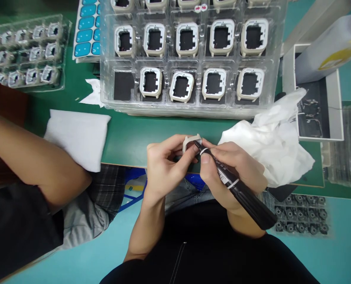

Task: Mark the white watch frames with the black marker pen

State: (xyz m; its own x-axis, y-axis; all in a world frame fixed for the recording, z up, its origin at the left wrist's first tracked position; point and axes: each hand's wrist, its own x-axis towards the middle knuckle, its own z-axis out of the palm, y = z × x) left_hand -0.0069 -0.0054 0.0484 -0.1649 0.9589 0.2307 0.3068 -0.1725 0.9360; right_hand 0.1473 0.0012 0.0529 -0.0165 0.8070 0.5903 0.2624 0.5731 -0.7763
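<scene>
My left hand [167,165] is closed around a small cream watch case [188,142], holding it up at the table's front edge. Fingers hide much of the case. In my right hand [227,169] is a black marker pen [223,167], gripped near its front end, with the tip at the case's inner side. Whether the tip touches the case, I cannot tell. Beyond my hands, a clear plastic tray [190,108] holds rows of similar cases, such as one watch case [181,86] in the front row. The front-left compartment [124,86] shows only its dark bottom.
A folded white cloth [76,136] lies at left beside another person's arm [33,154]. Crumpled white cloth [267,146] rests at right, near a white box [335,106] with a bottle [329,49]. Another parts tray [63,59] is at the far left.
</scene>
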